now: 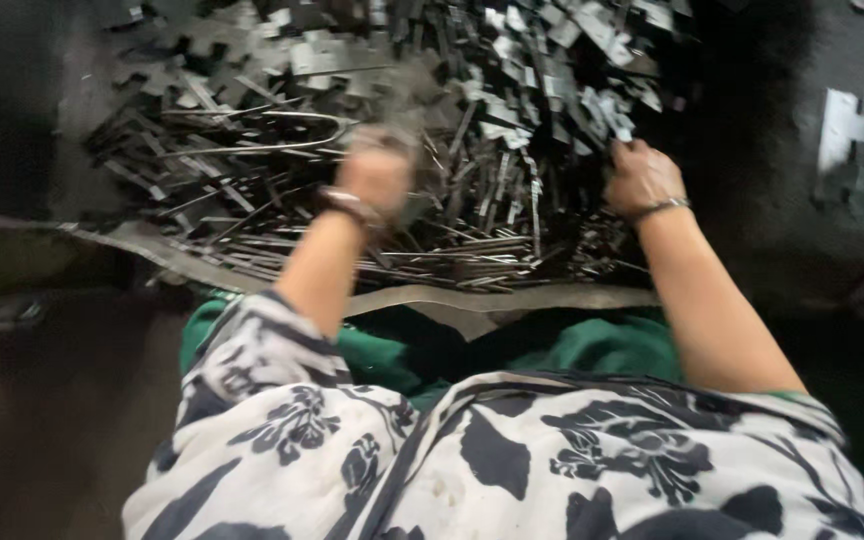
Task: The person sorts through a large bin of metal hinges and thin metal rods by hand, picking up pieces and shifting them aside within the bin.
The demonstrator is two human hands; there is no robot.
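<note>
Blur smears the left hand (377, 170) over the metal strips (352, 180), so its grip cannot be told. Toward two o'clock, the right hand (640, 175) curls shut on strips at the heap's edge. Strips' long axes run every way; the top is cut off.

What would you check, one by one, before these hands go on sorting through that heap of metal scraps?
1. Right hand in plain sight on the heap of metal scraps: ok.
2. Left hand sharp enough to judge its grip: not ok, it is blurred.
3. Hands protected from edges: not ok, both look bare, with only a band at each wrist.
4. Lighting around the heap: not ok, the surroundings are dark.
5. Patterned cloth clear of the scraps: ok.
</note>
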